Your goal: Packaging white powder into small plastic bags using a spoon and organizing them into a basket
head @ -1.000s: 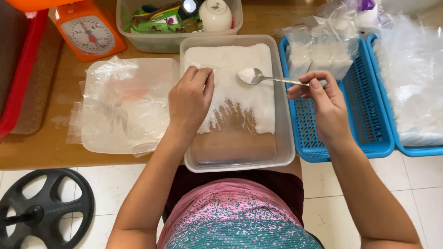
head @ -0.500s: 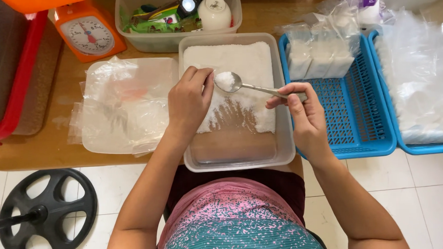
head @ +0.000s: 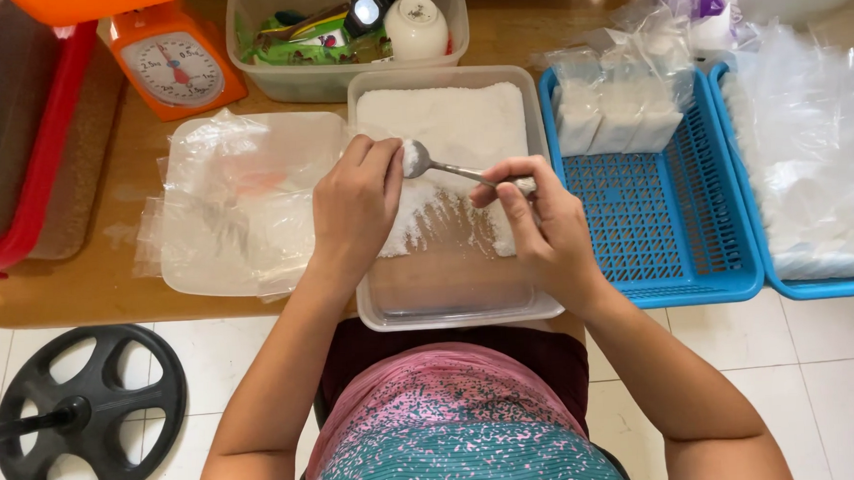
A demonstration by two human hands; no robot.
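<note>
White powder heaps the metal spoon (head: 414, 157) pinched in the right hand (head: 542, 227), its bowl touching the left hand (head: 354, 210), which is curled over the clear plastic tub's (head: 458, 301) left rim; what it grips is hidden. Seemingly mid-filling: tipping the spoonful needs steadiness.
</note>
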